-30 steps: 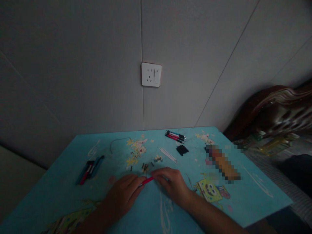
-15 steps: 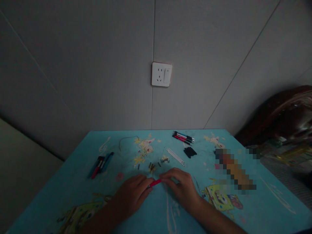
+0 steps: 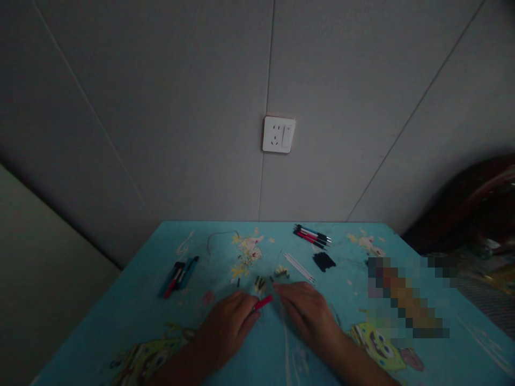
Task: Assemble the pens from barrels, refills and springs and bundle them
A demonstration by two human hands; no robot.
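My left hand (image 3: 235, 320) is closed around a red pen barrel (image 3: 263, 303), whose free end points up to the right. My right hand (image 3: 308, 308) is just right of that barrel, apart from it. Its fingers reach forward, thumb a little away from them, with the fingertips at a small dark tube-like piece (image 3: 272, 279) on the table; whether they touch it I cannot tell. More small dark pieces (image 3: 259, 282) lie just beyond my hands. Behind them are several thin white refills (image 3: 299, 267) side by side.
Pen parts in blue, red and black (image 3: 178, 277) lie at the left. A bundle of pen parts with dark grips (image 3: 311, 236) is at the back, near a black pile (image 3: 324, 261). A blurred-out object (image 3: 410, 303) sits at the right. The wall carries a socket (image 3: 279, 134).
My right hand has let go of the red barrel's end and moved slightly forward to the small dark piece. My left hand keeps the barrel. The view has shifted a little.
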